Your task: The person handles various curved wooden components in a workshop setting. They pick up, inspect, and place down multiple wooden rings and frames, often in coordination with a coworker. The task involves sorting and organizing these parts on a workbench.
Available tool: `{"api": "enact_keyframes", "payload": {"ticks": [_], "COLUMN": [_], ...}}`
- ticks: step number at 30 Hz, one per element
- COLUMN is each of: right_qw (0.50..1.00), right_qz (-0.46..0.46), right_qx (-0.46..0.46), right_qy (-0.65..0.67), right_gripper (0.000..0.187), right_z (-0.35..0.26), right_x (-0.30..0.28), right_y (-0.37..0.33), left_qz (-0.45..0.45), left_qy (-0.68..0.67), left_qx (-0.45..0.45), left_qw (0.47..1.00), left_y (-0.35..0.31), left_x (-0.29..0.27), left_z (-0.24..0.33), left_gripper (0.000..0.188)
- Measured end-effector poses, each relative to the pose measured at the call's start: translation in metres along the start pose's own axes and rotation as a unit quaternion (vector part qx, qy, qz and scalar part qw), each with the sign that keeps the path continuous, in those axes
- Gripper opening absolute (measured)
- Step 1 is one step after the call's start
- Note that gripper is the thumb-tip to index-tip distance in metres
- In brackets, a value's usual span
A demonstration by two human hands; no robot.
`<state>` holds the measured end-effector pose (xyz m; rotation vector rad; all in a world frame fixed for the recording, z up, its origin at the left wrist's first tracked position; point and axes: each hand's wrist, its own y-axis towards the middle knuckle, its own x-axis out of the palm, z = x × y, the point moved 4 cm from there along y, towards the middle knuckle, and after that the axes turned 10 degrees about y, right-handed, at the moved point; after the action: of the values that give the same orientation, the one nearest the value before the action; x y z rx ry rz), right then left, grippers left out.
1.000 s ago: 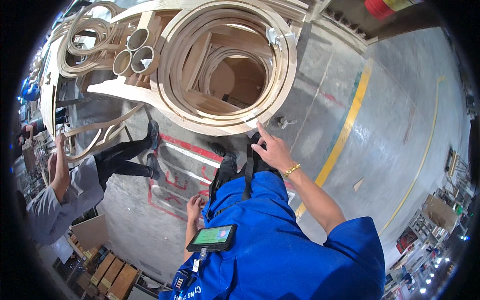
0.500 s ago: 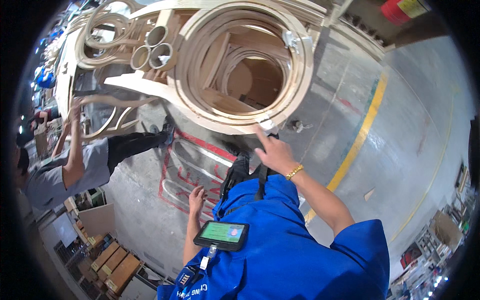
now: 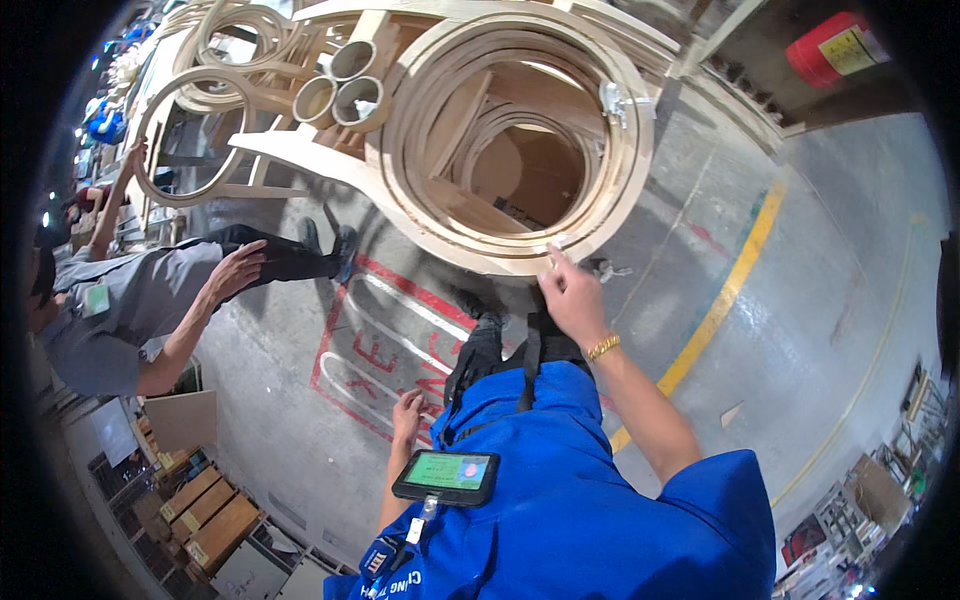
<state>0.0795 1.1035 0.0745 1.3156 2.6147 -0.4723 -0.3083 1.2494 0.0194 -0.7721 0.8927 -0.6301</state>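
Observation:
A stack of pale wooden rings (image 3: 400,190) lies in front of me, the larger ones around smaller ones. My right hand (image 3: 575,300), a gold bracelet on its wrist, is at the ring's near edge. Its fingers are drawn together on a small white scrap (image 3: 557,242), mostly covered by the fingertips; whether it is paper or cloth I cannot tell. Low by my side hangs my left hand (image 3: 408,415), loosely open with nothing visible in it. Another white crumpled piece (image 3: 612,100) rests on the ring's right rim.
Three round tubs (image 3: 315,102) stand left of the rings. On the left a co-worker in a grey shirt (image 3: 130,290) has a hand at an upright wooden hoop (image 3: 195,195). A red bucket-like container (image 3: 835,50) is at far right, a yellow floor line (image 3: 735,280) below it.
My right hand's extended index finger has curled in at the white scrap. The co-worker's near hand has swung down from the wooden pieces, and a hoop now stands upright there. My view has shifted slightly.

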Motion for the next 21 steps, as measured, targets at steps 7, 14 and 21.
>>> {"api": "enact_keyframes", "payload": {"ticks": [7,14,21], "right_qw": [0.980,0.963,0.960], "right_qz": [-0.001,-0.033,-0.024], "right_qx": [-0.159,-0.214,-0.227], "right_qy": [-0.116,-0.162,-0.159], "right_gripper": [0.018,0.010,0.008], "right_z": [-0.005,-0.010,-0.010], "right_x": [-0.016,-0.006,-0.003], "right_y": [0.036,0.044,0.037], "left_qz": [-0.023,-0.029,-0.020], "left_qy": [0.023,0.007,0.001], "left_qx": [-0.011,0.019,0.011], "left_qw": [0.999,0.999,1.000], "left_y": [0.003,0.012,0.009], "left_x": [0.005,0.009,0.012], "left_z": [-0.002,0.015,0.020], "left_gripper": [0.031,0.031,0.031]}}
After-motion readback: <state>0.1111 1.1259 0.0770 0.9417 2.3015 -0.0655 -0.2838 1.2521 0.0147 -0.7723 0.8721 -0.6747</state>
